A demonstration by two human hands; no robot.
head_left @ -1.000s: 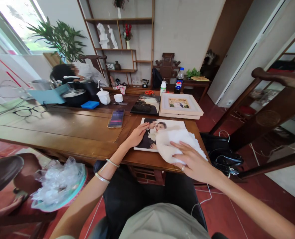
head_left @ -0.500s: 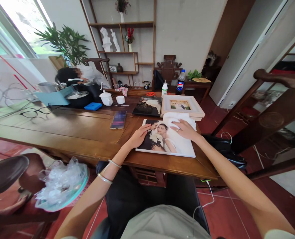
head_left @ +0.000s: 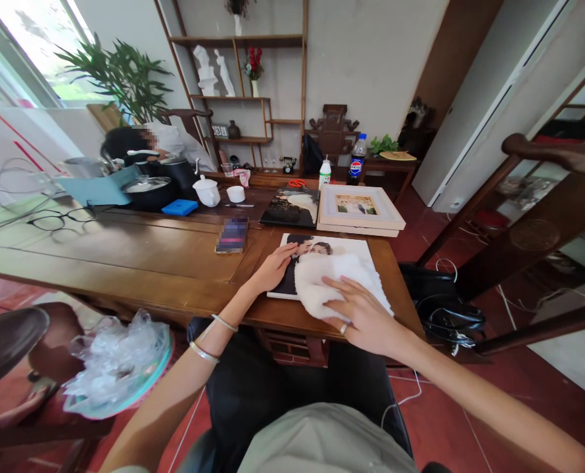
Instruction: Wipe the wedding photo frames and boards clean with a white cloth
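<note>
A wedding photo panel (head_left: 285, 282) lies flat near the front edge of the wooden table. My left hand (head_left: 276, 266) rests on its left side, fingers stretched out and holding nothing. My right hand (head_left: 359, 305) presses a white cloth (head_left: 317, 276) onto the panel's lower right, fingers spread with cloth bunched between them. The cloth hides much of the picture. Just behind lie a dark photo panel (head_left: 290, 209) and a pale framed photo (head_left: 391, 209), the latter on top of another pale piece.
A phone (head_left: 231, 235), blue box (head_left: 179, 207), white teapot (head_left: 206, 192) and glasses (head_left: 60, 218) are on the table. A green-capped bottle (head_left: 325, 172) and cola bottle (head_left: 356, 159) stand behind the frames. Another person (head_left: 174, 141) leans at the far side. A plastic-lined basket (head_left: 119, 368) stands lower left.
My right hand has drawn the white cloth from the panel's upper right down toward its lower edge, covering more of the picture. My left hand stays on the panel's left side.
</note>
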